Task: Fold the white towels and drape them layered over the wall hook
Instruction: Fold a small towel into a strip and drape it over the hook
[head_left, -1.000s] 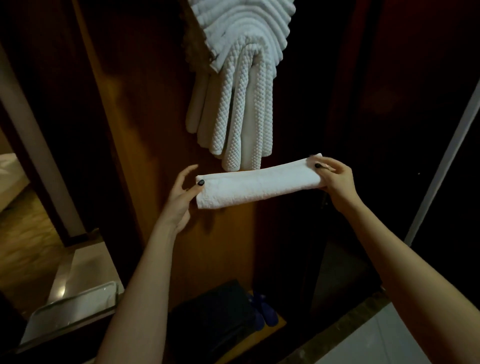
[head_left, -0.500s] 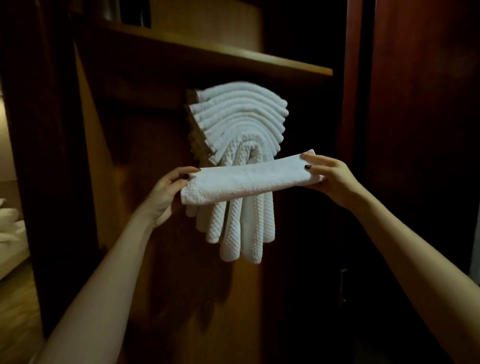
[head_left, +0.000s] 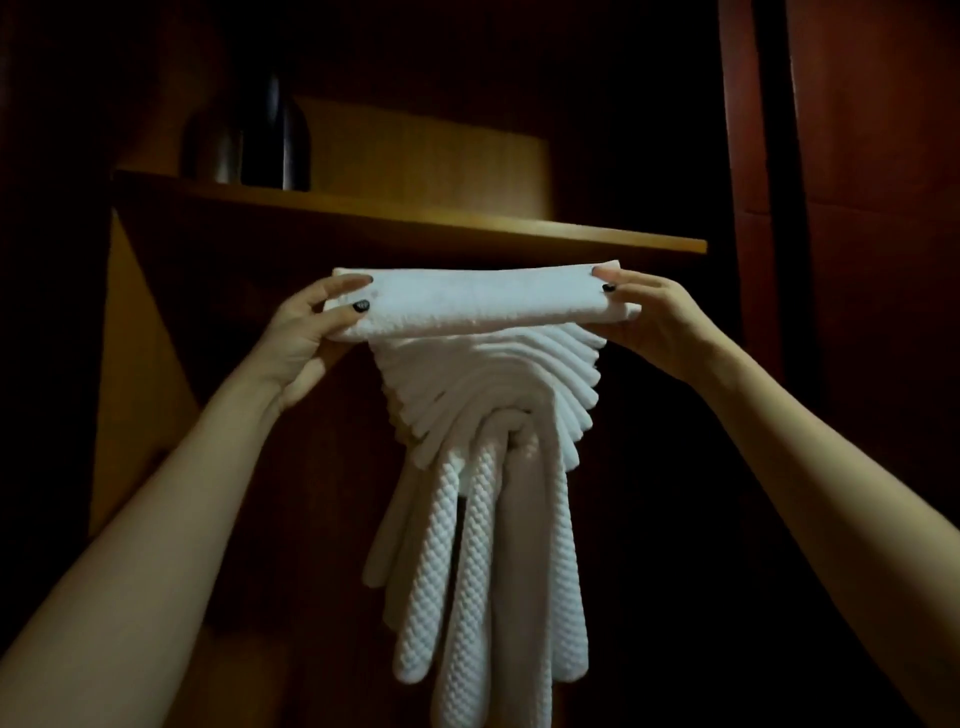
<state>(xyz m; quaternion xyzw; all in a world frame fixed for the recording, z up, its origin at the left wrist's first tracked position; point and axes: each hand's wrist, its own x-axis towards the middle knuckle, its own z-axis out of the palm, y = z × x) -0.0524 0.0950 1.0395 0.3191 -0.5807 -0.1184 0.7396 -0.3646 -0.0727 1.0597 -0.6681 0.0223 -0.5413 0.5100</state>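
Observation:
A folded white towel (head_left: 483, 304) is held level between both hands, just above the stack of white towels (head_left: 488, 415) draped in layers over the wall hook, which the towels hide. My left hand (head_left: 311, 338) pinches the towel's left end. My right hand (head_left: 654, 322) pinches its right end. The held towel touches or sits very close to the top of the draped stack. Long waffle-textured ends (head_left: 467, 571) hang down below.
A wooden shelf (head_left: 519, 234) juts out right above the held towel. A dark vessel (head_left: 254, 140) stands on the shelf at the left. Dark wood panels (head_left: 857, 260) close in on both sides.
Both hands have raised the folded towel from below the draped stack to just above its top, under the shelf. The view has tilted upward.

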